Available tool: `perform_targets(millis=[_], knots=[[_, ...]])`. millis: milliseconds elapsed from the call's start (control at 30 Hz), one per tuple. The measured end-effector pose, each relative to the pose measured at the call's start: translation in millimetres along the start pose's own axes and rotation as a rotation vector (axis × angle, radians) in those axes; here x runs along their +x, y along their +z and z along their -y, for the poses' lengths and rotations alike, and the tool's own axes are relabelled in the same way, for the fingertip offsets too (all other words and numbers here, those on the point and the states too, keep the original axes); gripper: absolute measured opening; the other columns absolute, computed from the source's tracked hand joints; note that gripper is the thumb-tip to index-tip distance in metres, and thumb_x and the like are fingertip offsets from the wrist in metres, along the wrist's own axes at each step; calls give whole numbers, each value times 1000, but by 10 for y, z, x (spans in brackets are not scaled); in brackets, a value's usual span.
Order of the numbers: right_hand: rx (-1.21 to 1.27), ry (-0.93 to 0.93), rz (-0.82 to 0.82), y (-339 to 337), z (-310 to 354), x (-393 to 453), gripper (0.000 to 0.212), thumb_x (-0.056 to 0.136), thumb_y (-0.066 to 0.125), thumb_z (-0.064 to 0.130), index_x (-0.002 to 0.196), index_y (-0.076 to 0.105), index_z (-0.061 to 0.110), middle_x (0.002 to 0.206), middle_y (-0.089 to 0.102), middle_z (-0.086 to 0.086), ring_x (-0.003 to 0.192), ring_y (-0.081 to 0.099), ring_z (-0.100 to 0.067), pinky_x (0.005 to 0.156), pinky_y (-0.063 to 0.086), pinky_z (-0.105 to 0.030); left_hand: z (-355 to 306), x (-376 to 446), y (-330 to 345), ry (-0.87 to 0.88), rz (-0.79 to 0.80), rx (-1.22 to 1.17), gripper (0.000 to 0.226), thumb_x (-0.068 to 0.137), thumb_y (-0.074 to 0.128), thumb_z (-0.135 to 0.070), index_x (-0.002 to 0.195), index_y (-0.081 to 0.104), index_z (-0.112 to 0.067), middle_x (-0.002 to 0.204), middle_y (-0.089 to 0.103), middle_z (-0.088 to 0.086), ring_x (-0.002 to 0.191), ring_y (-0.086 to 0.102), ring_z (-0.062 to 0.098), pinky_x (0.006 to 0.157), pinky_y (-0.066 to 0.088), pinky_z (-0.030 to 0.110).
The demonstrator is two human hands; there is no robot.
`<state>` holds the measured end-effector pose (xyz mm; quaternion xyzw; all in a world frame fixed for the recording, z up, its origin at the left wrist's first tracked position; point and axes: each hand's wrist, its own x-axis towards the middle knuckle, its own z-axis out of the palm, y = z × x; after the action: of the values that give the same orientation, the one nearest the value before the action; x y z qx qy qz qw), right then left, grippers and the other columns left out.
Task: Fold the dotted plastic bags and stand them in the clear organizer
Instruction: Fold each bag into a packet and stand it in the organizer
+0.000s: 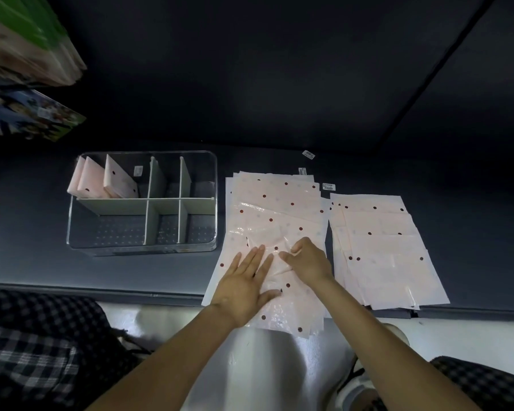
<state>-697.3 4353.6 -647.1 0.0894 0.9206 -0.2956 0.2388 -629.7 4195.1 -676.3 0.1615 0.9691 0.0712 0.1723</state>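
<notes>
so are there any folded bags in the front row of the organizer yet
No, the folded bags all stand in the back left compartment of the organizer; the front compartments hold none.

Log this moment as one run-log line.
left hand flat on top bag | right hand pinching it | folded bags in organizer

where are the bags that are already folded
In the head view, the folded bags stand in the far-left compartment of the clear organizer, which sits on the table left of the flat bag pile.
</notes>
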Motion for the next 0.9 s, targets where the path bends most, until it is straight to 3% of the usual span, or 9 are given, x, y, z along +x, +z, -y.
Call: perform_targets(millis=[167, 267, 433, 500, 567, 633, 700, 767, 900], knots=[[162, 2, -49, 78, -39, -109, 33, 88, 62, 26, 112, 41, 17, 88, 62, -2, 84, 59, -20, 72, 42, -28, -23, 45, -12, -83, -55, -43, 68, 96, 15, -58, 151, -4, -21, 159, -8, -7, 145, -8, 7, 118, -9, 33], [396, 36, -63, 34, 24, -104, 25, 87, 62, 12, 105, 45, 18, 92, 64, -13, 88, 65, -28, 79, 54, -37, -44, 93, -34, -117, -93, -51, 65, 98, 21, -53, 151, 4, -21, 159, 4, -8, 145, 2, 7, 118, -7, 31], [718, 96, 32, -116, 145, -160, 14, 88, 58, 0, 85, 57, 13, 108, 57, -21, 95, 65, -31, 70, 58, -30, -22, 143, -193, -126, -158, -25, 55, 96, 35, -11, 148, 20, -22, 154, 25, -7, 141, 21, 7, 117, -6, 30], [565, -33, 28, -184, 162, -204, 8, 91, 58, 12, 87, 62, 18, 101, 60, -12, 89, 65, -25, 80, 55, -31, 9, 144, -280, -104, -171, -24, 59, 92, 38, -4, 146, 25, -20, 153, 28, -5, 142, 22, 10, 116, -7, 31], [147, -278, -41, -279, 195, -269, 16, 88, 62, 32, 102, 68, 25, 104, 55, 5, 93, 56, -11, 88, 47, -28, 49, 141, -400, -66, -186, -3, 62, 88, 40, 2, 146, 27, -17, 153, 30, -1, 144, 19, 13, 116, -6, 31], [-293, -533, -135, -342, 295, -351, 30, 85, 64, 42, 111, 68, 28, 120, 53, 9, 106, 48, -11, 93, 41, -27, 96, 137, -570, 5, -195, 36, 63, 86, 40, 6, 145, 29, -14, 152, 33, 2, 144, 17, 13, 117, -3, 29], [-568, -804, -334, -400, 472, -463, 20, 76, 75, 37, 90, 75, 23, 105, 69, 4, 98, 59, -15, 82, 46, -25, 151, 101, -794, 89, -199, 62, 59, 86, 39, 8, 141, 36, -14, 147, 40, 3, 143, 21, 13, 117, 2, 28], [-683, -971, -451, -458, 630, -563, 20, 60, 88, 30, 60, 71, 20, 60, 67, 6, 64, 65, -14, 56, 48, -18, 246, 11, -1060, 141, -188, 67, 54, 88, 38, 6, 135, 44, -17, 138, 47, 2, 138, 31, 16, 117, 13, 28], [-644, -1074, -435, -529, 896, -738, 9, 70, 82, 22, 69, 73, 20, 52, 63, 4, 49, 61, -17, 43, 45, -19, 569, -355, -1579, 112, -87, -35, 33, 95, 41, -8, 119, 57, -25, 118, 60, 4, 108, 58, 26, 86, 48, 38]])
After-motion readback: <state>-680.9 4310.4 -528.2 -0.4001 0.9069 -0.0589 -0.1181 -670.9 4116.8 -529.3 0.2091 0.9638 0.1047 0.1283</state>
